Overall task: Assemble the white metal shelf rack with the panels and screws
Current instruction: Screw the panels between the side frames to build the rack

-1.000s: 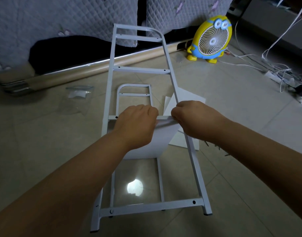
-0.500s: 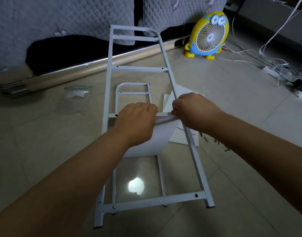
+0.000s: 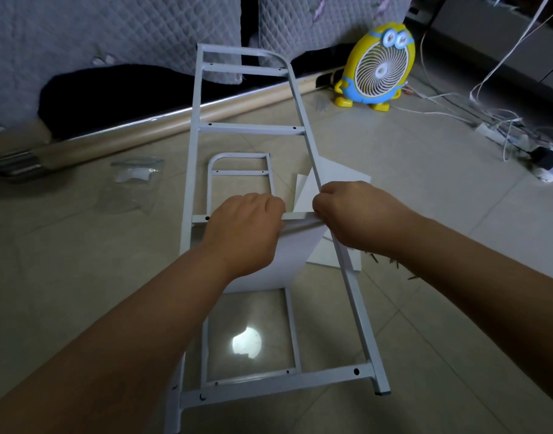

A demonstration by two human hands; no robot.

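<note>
A white ladder-shaped side frame [image 3: 251,130] is held up off the tiled floor, above a second side frame [image 3: 239,172] that lies flat. A white shelf panel [image 3: 295,249] stands on edge between them, its top edge at the upper frame's middle crossbar. My left hand [image 3: 247,223] curls over that crossbar and the panel's top edge. My right hand [image 3: 350,214] grips where the crossbar meets the right rail. More white panels [image 3: 334,180] lie on the floor behind my right hand. Small dark screws [image 3: 391,261] are scattered right of them.
A yellow cartoon-character desk fan [image 3: 378,67] stands at the back right. Cables and a power strip [image 3: 500,136] run along the right side. Clear plastic bags [image 3: 137,173] lie on the left. A quilted bed cover and a wooden bed edge [image 3: 162,126] cross the back.
The view has shifted slightly and the frame has tilted a little. Both hands stay at the middle crossbar and the panel edge.
</note>
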